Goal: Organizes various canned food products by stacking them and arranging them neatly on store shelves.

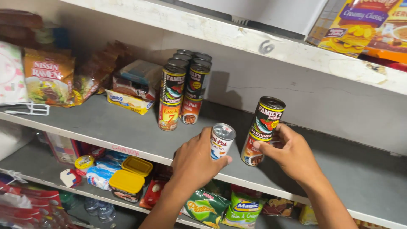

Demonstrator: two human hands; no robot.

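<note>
While the left hand (196, 160) wraps its fingers around a small white can (221, 141) at the front of the grey shelf (106, 123), the right hand (292, 152) grips a stack of two cans (263, 130) just beside it. I think cans are being lined up; both must be set down gently. Farther back stand more stacked cans (182, 89).
</note>
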